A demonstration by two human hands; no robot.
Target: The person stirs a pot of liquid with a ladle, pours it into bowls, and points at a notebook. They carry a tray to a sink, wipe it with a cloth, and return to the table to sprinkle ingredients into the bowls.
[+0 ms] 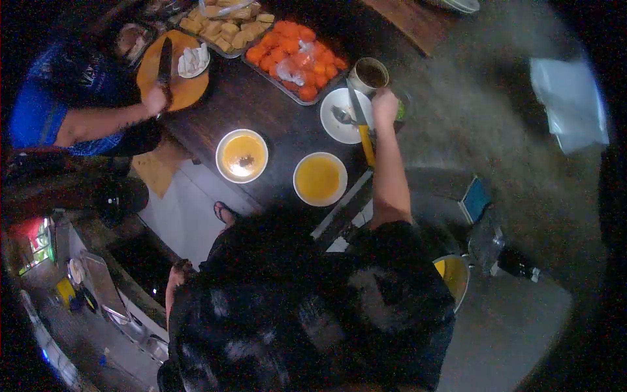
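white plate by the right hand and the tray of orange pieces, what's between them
In the head view, a brown cup stands between the white plate and the tray's near corner; the right hand is beside it.

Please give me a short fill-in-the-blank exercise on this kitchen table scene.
1. The right hand rests by a white plate that holds a ____.
2. The two bowls near the table's edge hold a ____ liquid.
3. The tray of cut pieces next to the cup is coloured ____.
4. A co-worker's hand holds a ____ over the round board.

Missing words: spoon; yellow; orange; knife
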